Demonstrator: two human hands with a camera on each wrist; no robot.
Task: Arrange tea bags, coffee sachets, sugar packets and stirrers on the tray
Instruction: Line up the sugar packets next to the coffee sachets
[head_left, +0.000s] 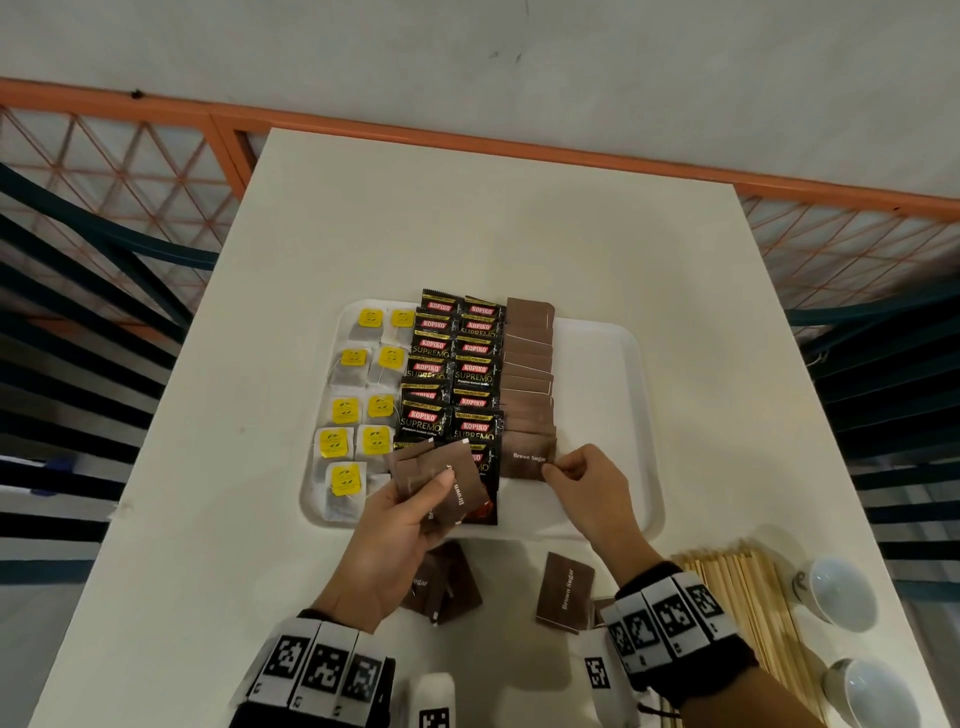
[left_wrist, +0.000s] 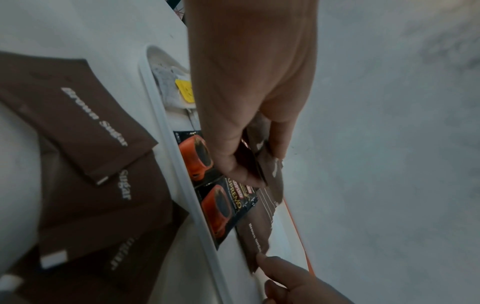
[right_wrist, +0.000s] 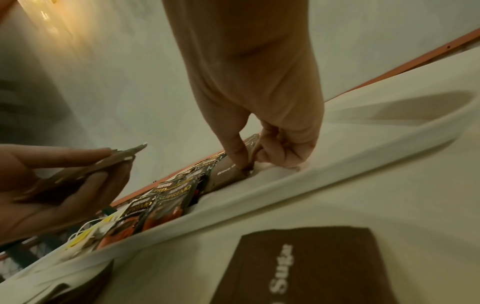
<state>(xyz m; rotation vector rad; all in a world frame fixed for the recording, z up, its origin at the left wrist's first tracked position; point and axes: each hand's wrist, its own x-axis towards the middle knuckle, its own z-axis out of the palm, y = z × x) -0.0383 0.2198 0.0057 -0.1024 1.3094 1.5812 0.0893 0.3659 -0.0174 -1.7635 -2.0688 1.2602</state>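
A white tray (head_left: 623, 415) holds two columns of tea bags (head_left: 358, 410) with yellow tags, two columns of black coffee sachets (head_left: 457, 374) and a column of overlapping brown sugar packets (head_left: 527, 384). My left hand (head_left: 395, 530) grips a small stack of brown sugar packets (head_left: 441, 483) above the tray's near edge. My right hand (head_left: 587, 483) pinches the right edge of the nearest sugar packet (head_left: 524, 460) lying in the column; in the right wrist view thumb and forefinger (right_wrist: 239, 152) close on it. Wooden stirrers (head_left: 748, 597) lie on the table at the right.
Loose brown sugar packets (head_left: 447, 582) and one more (head_left: 563, 592) lie on the table in front of the tray. Two white cups (head_left: 841, 592) stand at the near right corner. The tray's right third is bare. An orange railing (head_left: 467, 140) runs behind the table.
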